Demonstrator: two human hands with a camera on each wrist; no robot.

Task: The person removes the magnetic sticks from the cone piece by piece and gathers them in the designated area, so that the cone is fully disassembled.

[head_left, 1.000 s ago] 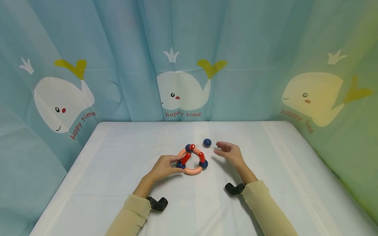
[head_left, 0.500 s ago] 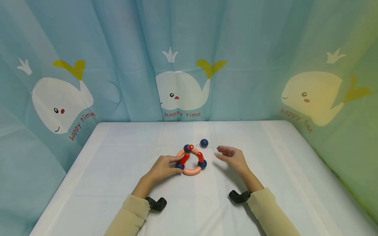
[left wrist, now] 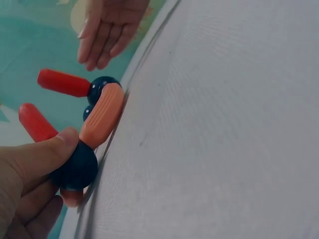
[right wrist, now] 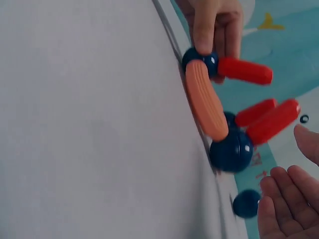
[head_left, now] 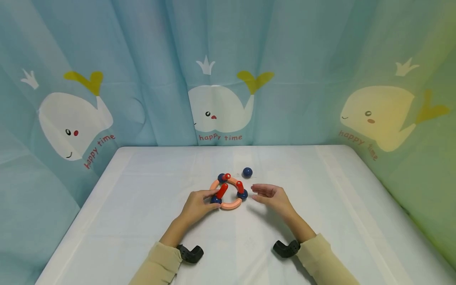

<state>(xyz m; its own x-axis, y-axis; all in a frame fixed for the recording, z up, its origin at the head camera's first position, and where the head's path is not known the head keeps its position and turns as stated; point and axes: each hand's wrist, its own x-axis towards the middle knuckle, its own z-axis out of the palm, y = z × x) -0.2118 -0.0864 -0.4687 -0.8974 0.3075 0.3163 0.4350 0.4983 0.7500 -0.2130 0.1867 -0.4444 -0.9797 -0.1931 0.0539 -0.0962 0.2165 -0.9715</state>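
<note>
On the table (head_left: 117, 215), the left hand (head_left: 195, 204) pinches a blue ball (head_left: 215, 200) of the peach ring (head_left: 230, 205), three red rods (head_left: 222, 191) already attached, while the empty right hand (head_left: 275, 198) hovers nearby, fingers extended, and a loose ball (head_left: 247, 172) lies unjoined beyond.

- The head view looks forward and down from above the near side of the white table (head_left: 160, 174), taking in both hands and the whale-print curtain (head_left: 303, 59) behind; it is the farthest of the three.
- The left wrist camera (head_left: 191, 254) looks low across the tabletop from close behind the left hand (head_left: 197, 206), its picture rolled so the table fills the right.
- The right wrist camera (head_left: 286, 248) looks low past the right hand (head_left: 272, 196), rolled the other way, with the table on the left.
- Both wrist views share the ring (head_left: 231, 205), seen close from opposite sides, and each shows the opposite hand at its top.
- Head and right wrist views share the loose blue ball (head_left: 247, 172).
</note>
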